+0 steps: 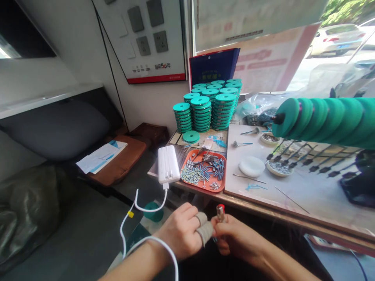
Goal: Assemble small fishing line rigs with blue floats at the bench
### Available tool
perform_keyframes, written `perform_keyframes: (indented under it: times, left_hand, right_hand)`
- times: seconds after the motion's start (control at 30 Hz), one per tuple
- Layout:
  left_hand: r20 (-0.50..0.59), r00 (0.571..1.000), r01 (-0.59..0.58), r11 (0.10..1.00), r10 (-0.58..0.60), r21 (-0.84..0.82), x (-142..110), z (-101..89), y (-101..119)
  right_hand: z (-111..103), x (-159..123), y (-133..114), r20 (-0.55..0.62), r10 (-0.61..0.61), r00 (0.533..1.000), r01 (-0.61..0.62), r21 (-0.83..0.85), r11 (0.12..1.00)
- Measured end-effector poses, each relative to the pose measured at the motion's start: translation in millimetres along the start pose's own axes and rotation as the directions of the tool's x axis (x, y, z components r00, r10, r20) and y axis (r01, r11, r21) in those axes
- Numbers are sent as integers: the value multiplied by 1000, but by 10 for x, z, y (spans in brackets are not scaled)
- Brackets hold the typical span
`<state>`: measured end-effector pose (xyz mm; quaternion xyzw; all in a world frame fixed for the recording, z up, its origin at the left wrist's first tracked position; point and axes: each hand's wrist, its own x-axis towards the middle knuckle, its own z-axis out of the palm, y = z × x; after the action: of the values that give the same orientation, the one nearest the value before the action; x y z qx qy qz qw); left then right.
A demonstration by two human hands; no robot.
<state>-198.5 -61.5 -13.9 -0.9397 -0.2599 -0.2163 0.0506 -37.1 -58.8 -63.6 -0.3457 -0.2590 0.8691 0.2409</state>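
My left hand (pixel 186 230) is closed in front of the table edge, with beige wraps around two fingers. Whatever its fingertips pinch is hidden from me. Right beside it, my right hand (pixel 233 234) is wrapped around what looks like a lighter (pixel 220 212), its metal top and red tip pointing up. The fingertips of both hands almost meet. Just beyond them on the table, an orange tray (pixel 223 183) holds small metal cylinders, greenish and bluish pieces and silver beads. Left of the tray lies a white power bank (pixel 168 164); its white cable (pixel 154 210) loops down across my left wrist.
Stacks of green foam spools (pixel 200 113) stand at the back. On the right, a row of green foam rolls (pixel 325 117) overhangs hanging weighted strands. A white round lid (pixel 252 166) and small dishes (pixel 279 169) rest on the board. A brown stool (pixel 129 156) stands left.
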Motion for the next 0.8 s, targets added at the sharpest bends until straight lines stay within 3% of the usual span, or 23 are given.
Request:
perform_keyframes:
  times: [0.03, 0.07, 0.1, 0.13, 0.17, 0.2, 0.23, 0.27, 0.33, 0.53, 0.67, 0.8]
  left_hand:
    - [-37, 984, 170, 983, -173, -76, -18, 44, 47]
    - [-52, 909, 396, 897, -413, -199, -40, 95, 102]
    - [-33, 752, 603, 707, -658, -369, -65, 150, 161]
    - [75, 577, 709, 454, -813, -540, -87, 207, 220]
    - [227, 460, 703, 196, -858, -684, -105, 263, 277]
    - [355, 404, 621, -32, -843, -783, -116, 316, 326]
    - [449, 411, 527, -196, -793, -827, -118, 363, 366]
    - [491, 434, 442, -297, -755, -847, -114, 403, 394]
    - [508, 459, 338, -385, -729, -859, -93, 462, 420]
    - [537, 396, 232, -485, -745, -843, -39, 530, 440]
    - [531, 302, 148, -511, -792, -847, 24, 543, 511]
    - [499, 290, 73, -501, -817, -862, 68, 561, 560]
  right_hand:
    - [-3, 0, 7, -30, -35, 999, 36, 19, 999]
    - [-6, 2, 12, -59, -73, 996, 75, 33, 997]
    - [-9, 5, 16, -88, -112, 990, 116, 40, 992]
    - [-12, 9, 22, -116, -150, 982, 155, 40, 987]
    - [-13, 15, 32, -141, -184, 973, 190, 34, 981]
    - [-13, 22, 45, -163, -213, 963, 221, 27, 975]
    - [-12, 29, 63, -180, -237, 955, 244, 21, 969]
    - [-9, 36, 83, -195, -256, 947, 265, 17, 964]
    - [4, 47, 123, -216, -291, 932, 301, 16, 953]
    - [80, 44, 171, -251, -332, 909, 358, 68, 931]
    - [100, 30, 179, -246, -332, 911, 367, 113, 923]
    - [97, 38, 189, -221, -317, 922, 353, 152, 923]
